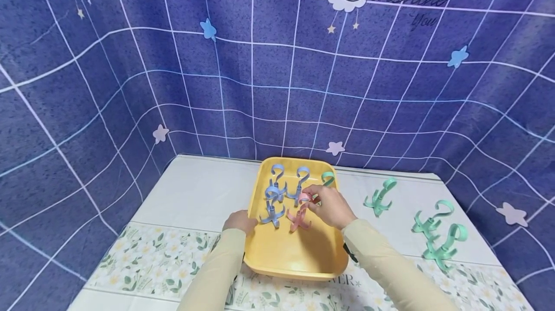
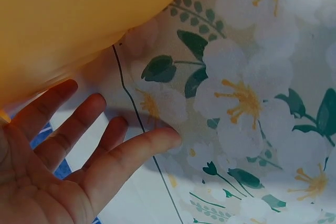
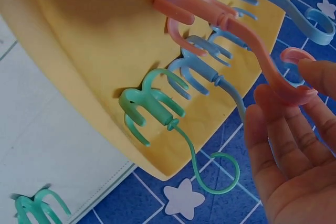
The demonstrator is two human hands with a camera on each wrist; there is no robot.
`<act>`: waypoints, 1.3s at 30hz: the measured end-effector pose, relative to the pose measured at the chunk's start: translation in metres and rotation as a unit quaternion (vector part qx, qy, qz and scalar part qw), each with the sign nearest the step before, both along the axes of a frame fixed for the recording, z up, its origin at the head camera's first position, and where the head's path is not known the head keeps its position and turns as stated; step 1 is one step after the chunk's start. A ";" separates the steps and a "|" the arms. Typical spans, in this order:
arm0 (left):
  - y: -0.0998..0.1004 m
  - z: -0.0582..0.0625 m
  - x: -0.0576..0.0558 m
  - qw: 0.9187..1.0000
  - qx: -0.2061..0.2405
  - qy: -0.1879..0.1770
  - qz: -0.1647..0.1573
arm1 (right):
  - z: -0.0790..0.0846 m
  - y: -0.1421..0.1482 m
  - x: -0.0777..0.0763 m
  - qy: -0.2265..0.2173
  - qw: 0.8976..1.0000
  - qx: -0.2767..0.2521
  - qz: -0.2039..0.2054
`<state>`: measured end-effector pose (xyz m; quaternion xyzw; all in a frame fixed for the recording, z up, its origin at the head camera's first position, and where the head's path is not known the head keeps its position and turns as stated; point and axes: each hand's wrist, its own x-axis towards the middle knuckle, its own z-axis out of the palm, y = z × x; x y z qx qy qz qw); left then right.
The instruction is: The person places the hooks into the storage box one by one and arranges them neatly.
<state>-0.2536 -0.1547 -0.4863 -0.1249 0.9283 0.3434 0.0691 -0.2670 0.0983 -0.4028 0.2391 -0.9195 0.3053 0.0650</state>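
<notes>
In the head view a yellow tray (image 1: 295, 258) holds several plastic multi-prong hooks with curled tops. My right hand (image 1: 331, 205) pinches the curled top of a pink hook (image 3: 247, 35) between thumb and fingers; its prongs point down toward the tray floor. Three blue hooks (image 1: 272, 214) stand left of and behind it. A green hook (image 3: 152, 106) stands in the tray's far right corner, partly behind my right hand in the head view. My left hand (image 1: 240, 222) is at the tray's left side, and the left wrist view shows its fingers (image 2: 58, 140) spread beside the yellow wall.
Three more green hooks (image 1: 379, 200) stand on the table (image 1: 195, 185) to the tray's right. A floral strip (image 1: 160, 253) crosses the table's near part. A blue curtain (image 1: 277, 70) with white lines hangs behind and at both sides.
</notes>
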 end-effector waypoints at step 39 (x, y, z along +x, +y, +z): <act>-0.001 0.005 0.000 1.000 -0.026 0.001 -0.013 | 0.014 0.093 -0.001 0.029 0.997 0.038 -0.053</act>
